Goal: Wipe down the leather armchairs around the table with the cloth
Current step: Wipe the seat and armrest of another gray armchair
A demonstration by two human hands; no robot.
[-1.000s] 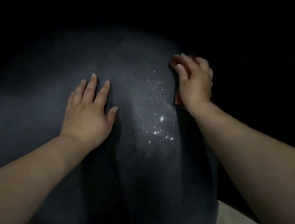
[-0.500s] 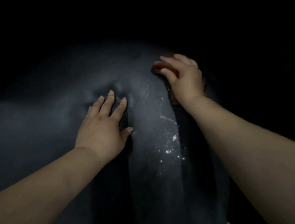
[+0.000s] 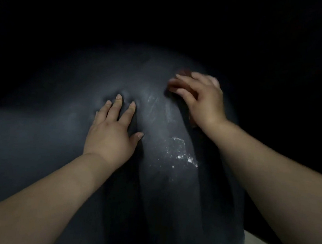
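Residue (image 3: 180,152), white and powdery, lies on the armchair (image 3: 37,150) ridge nearer the body than the right hand (image 3: 203,100), which is closer to it. Its curled fingers (image 3: 179,82) press a dark reddish cloth (image 3: 184,72), mostly hidden. Left hand (image 3: 110,135) rests flat, fingers spread, denting smooth dark leather. Ridge runs toward the body.

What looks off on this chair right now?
White specks and smears remain on the dark leather armchair between the hands. The right hand presses a dark reddish cloth above them; the left hand dents the leather.
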